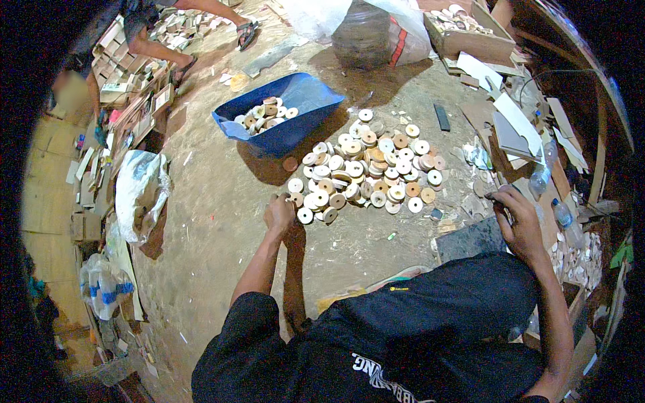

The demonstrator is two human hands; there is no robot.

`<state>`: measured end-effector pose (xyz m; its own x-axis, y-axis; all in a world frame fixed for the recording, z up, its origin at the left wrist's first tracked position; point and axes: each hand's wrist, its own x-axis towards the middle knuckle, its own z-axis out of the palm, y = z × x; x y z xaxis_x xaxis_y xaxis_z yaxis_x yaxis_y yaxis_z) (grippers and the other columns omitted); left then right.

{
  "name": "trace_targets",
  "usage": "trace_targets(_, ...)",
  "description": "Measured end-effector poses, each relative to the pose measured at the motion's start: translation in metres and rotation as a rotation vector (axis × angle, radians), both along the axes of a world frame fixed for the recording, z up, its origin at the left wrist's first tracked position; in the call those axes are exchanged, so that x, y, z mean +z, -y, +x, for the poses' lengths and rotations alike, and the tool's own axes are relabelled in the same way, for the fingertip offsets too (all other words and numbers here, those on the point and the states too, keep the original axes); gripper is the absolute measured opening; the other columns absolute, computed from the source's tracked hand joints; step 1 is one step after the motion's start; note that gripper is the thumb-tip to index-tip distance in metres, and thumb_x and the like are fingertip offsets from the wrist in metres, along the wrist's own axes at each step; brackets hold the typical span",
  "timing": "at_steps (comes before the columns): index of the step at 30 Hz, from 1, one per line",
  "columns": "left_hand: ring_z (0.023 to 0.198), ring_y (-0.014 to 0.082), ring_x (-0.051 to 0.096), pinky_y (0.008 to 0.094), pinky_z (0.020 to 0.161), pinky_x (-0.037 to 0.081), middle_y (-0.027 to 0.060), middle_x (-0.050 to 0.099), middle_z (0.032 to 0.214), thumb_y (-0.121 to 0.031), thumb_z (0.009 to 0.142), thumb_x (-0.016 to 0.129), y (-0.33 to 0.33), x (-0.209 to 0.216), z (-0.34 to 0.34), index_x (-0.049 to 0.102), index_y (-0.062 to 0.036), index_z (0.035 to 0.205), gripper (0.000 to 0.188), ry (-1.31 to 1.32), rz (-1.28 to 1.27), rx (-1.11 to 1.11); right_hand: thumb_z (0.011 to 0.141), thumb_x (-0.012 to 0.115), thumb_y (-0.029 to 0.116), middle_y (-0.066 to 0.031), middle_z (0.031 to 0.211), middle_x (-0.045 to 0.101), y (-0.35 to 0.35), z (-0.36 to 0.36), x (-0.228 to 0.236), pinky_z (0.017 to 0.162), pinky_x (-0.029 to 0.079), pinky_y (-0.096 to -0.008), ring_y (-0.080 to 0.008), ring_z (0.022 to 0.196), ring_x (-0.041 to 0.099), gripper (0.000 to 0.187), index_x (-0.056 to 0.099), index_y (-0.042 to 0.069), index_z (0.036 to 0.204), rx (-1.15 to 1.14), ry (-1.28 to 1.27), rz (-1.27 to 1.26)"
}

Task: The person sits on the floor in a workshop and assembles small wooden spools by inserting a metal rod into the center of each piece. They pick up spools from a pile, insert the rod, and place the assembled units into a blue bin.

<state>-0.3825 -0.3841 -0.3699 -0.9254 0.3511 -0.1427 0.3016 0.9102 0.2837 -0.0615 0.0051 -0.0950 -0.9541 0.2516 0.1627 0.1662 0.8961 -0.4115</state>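
A heap of small round wooden discs (363,168), each with a hole through its middle, lies on the ground in front of me. At its left edge my left hand (279,215) is closed, its fingertips on a wooden disc (296,199). My right hand (519,218) is raised to the right of the heap, beyond my bent knee. Its fingers are curled, and a small dark bit shows at their tips, too unclear to name. Behind the heap, a blue scoop-shaped container (295,138) holds more of these discs.
A filled clear sack (363,37) and a wooden crate (470,40) stand at the back. White plastic bags (141,195) lie left. Board offcuts (517,127) and plastic bottles (541,176) crowd the right. Another person's sandalled foot (247,33) is at the far left.
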Motion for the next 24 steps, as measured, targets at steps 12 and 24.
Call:
trace_targets(12, 0.089, 0.0374, 0.061, 0.0486, 0.071, 0.053, 0.0128, 0.057, 0.113, -0.010, 0.077, 0.059, -0.025, -0.030, -0.003, 0.063, -0.0101, 0.100, 0.023, -0.043, 0.038, -0.002, 0.074, 0.056, -0.010, -0.0160, 0.092, 0.060, -0.003, 0.003, 0.000, 0.076, 0.047, -0.0366, -0.0318, 0.085, 0.061, 0.031, 0.061, 0.000, 0.102, 0.003, 0.036, 0.036)
trace_targets(24, 0.083, 0.0337, 0.066, 0.0451, 0.072, 0.053, 0.0163, 0.068, 0.091, -0.012, 0.074, 0.063, -0.036, -0.020, -0.009, 0.068, -0.0117, 0.099, 0.026, -0.088, -0.015, 0.060, 0.075, 0.062, -0.002, -0.0124, 0.089, 0.061, -0.001, 0.002, 0.004, 0.075, 0.046, -0.0385, -0.0312, 0.085, 0.060, 0.029, 0.063, 0.006, 0.103, 0.018, 0.007, 0.046)
